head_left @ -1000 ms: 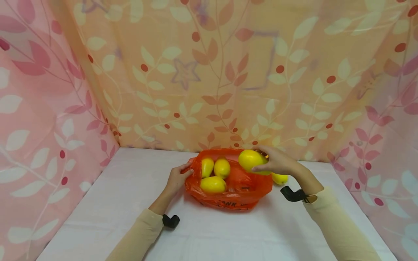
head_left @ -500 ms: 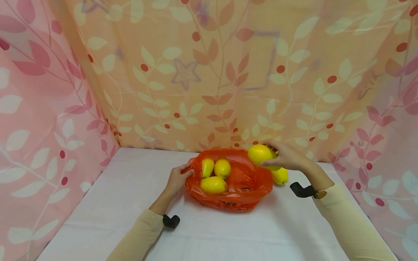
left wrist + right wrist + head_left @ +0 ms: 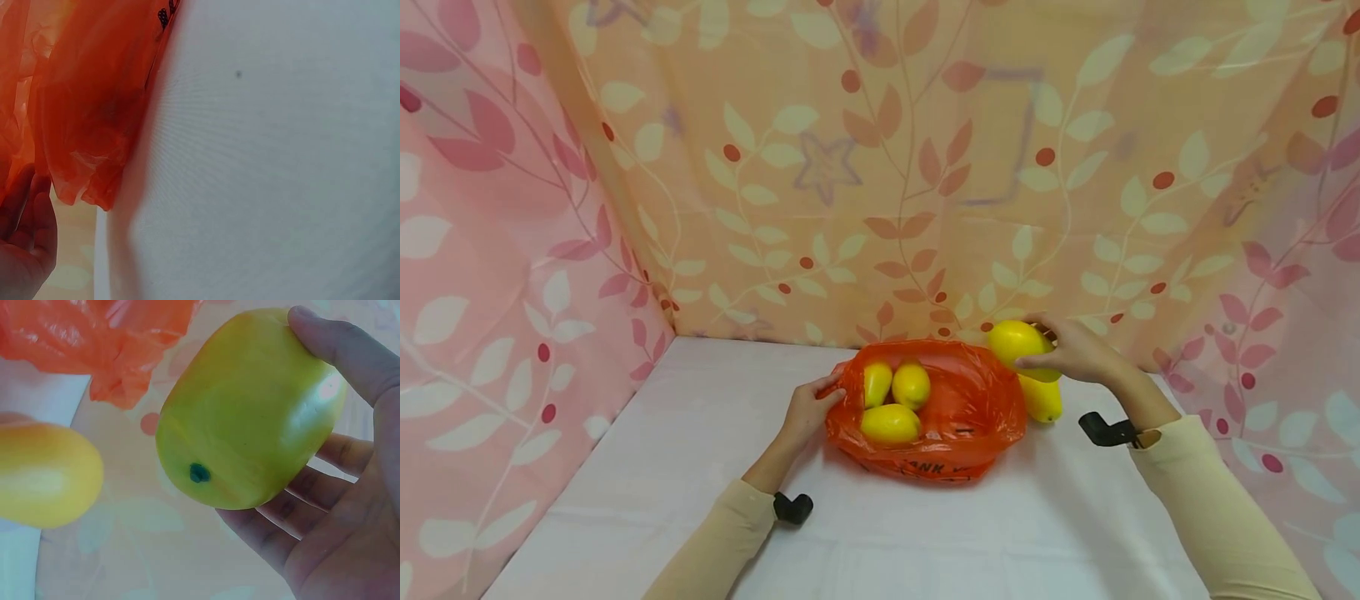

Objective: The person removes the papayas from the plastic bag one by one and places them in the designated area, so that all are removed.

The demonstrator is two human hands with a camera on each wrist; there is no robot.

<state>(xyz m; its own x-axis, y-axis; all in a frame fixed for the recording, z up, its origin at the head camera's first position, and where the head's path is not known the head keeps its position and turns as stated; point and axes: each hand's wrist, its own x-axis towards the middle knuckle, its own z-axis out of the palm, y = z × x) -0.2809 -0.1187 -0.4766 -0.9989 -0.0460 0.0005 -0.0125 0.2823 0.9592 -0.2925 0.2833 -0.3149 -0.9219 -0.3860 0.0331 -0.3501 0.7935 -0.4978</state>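
Yellow fruit (image 3: 1013,343) sits in the right hand (image 3: 1077,352).

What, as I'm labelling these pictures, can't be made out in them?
Head: top of the loose mango, hidden by the held mango.
Head: full lettering on the red plastic bag, lost where it creases.
Left wrist: part of the left hand, cut off by the left edge.
Right wrist: one end of the leftmost mango, cut off by the left edge.
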